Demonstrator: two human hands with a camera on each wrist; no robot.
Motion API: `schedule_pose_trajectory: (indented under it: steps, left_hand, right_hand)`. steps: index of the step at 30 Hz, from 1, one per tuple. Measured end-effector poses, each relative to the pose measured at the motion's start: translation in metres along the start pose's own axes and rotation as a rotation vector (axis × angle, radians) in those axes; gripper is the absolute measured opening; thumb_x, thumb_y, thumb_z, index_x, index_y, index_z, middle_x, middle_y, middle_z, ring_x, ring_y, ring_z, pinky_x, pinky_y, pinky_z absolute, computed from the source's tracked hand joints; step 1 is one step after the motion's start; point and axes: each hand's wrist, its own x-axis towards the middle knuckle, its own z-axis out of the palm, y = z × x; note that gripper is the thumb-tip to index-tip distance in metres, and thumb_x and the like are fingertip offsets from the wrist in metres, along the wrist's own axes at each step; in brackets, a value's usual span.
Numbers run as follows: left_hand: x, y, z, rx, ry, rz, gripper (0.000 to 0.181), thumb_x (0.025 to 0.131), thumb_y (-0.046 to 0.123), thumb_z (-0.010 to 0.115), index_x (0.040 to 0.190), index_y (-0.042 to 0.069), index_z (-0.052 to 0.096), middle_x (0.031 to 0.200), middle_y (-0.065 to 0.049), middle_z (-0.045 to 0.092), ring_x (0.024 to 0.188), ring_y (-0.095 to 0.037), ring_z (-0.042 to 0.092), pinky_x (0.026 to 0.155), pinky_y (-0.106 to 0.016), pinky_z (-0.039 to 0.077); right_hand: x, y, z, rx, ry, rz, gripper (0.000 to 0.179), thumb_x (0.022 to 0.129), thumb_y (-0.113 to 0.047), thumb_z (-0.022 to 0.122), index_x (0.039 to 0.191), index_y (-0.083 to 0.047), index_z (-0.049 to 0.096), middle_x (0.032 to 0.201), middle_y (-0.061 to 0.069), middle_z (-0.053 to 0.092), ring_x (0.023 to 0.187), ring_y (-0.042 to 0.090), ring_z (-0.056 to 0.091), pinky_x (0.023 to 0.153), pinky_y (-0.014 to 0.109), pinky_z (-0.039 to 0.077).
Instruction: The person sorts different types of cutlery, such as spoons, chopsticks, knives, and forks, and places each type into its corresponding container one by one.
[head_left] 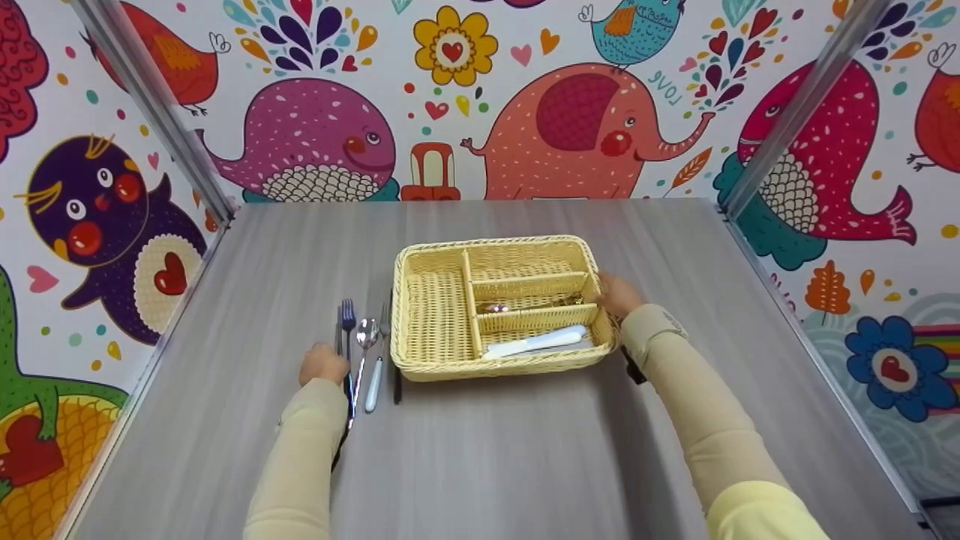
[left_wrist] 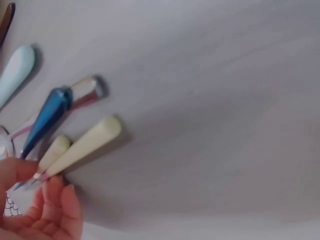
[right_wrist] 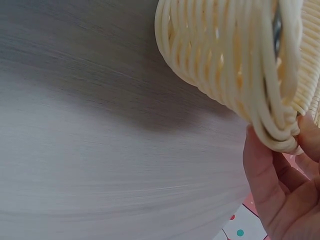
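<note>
The right hand (head_left: 619, 295) grips the right rim of a cream wicker basket (head_left: 436, 370) with divided compartments. In the right wrist view, its thumb and fingers pinch the woven rim (right_wrist: 277, 135). My left hand (head_left: 324, 365) is at the left of a row of cutlery; in the left wrist view, its thumb and fingers pinch cutlery with cream handles (left_wrist: 90, 142), whose heads are hidden. Close beside it lie a blue-handled fork (head_left: 348, 315), a shiny spoon (head_left: 366, 334) and a piece with a pale blue handle (head_left: 373, 386).
A dark handle (head_left: 397, 388) shows by the basket's left side. Inside the basket, a white-handled utensil (head_left: 536, 342) lies in the front right compartment and shiny cutlery (head_left: 495, 307) in the middle one. Metal posts (head_left: 161, 112) and patterned panels border the grey table (head_left: 480, 465).
</note>
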Motion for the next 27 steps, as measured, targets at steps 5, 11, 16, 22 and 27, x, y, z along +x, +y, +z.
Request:
schedule_pose_trajectory:
  steps: [5,11,16,22,27]
  left_hand:
    - [-0.004,0.003,-0.004,0.041,-0.068,0.016,0.021,0.083,0.003,0.046,0.093,-0.012,0.057,0.095,-0.027,0.059,0.079,-0.030,0.055,0.070,-0.041,0.050]
    - [-0.009,0.004,-0.005,0.010,-0.108,0.025,0.022,0.082,0.001,0.047,0.097,-0.014,0.056,0.097,-0.029,0.059,0.082,-0.031,0.055,0.076,-0.042,0.049]
    - [-0.010,0.004,-0.004,0.007,-0.121,0.028,0.021,0.081,0.001,0.052,0.096,-0.013,0.056,0.096,-0.028,0.059,0.080,-0.028,0.053,0.076,-0.042,0.049]
    - [-0.015,0.005,-0.010,0.060,-0.135,0.066,0.023,0.079,0.001,0.053,0.094,-0.016,0.057,0.095,-0.029,0.059,0.085,-0.034,0.057,0.080,-0.043,0.048]
    - [-0.016,0.009,-0.017,0.076,-0.155,0.075,0.025,0.078,0.002,0.055,0.095,-0.016,0.057,0.096,-0.029,0.059,0.085,-0.034,0.056,0.082,-0.043,0.048]
  right_hand:
    - [-0.010,-0.010,-0.007,0.034,-0.024,-0.016,0.076,0.083,-0.038,0.063,0.144,-0.010,0.027,0.133,0.024,0.045,0.121,0.040,0.042,0.104,0.044,0.031]
    - [0.031,0.042,0.024,0.030,-0.037,0.010,0.078,0.084,-0.039,0.063,0.146,-0.015,0.023,0.136,0.023,0.042,0.123,0.043,0.039,0.103,0.051,0.029]
    - [0.075,0.101,0.059,0.048,-0.008,0.003,0.087,0.076,-0.059,0.061,0.146,-0.028,0.019,0.140,0.016,0.040,0.125,0.042,0.037,0.104,0.054,0.025]
    - [0.042,0.052,0.032,0.042,-0.046,0.021,0.078,0.084,-0.039,0.062,0.146,-0.015,0.021,0.140,0.020,0.039,0.125,0.042,0.037,0.103,0.053,0.028]
    - [-0.039,-0.059,-0.032,0.014,-0.065,0.022,0.063,0.088,-0.015,0.053,0.141,0.004,0.024,0.133,0.032,0.040,0.120,0.047,0.040,0.101,0.052,0.032]
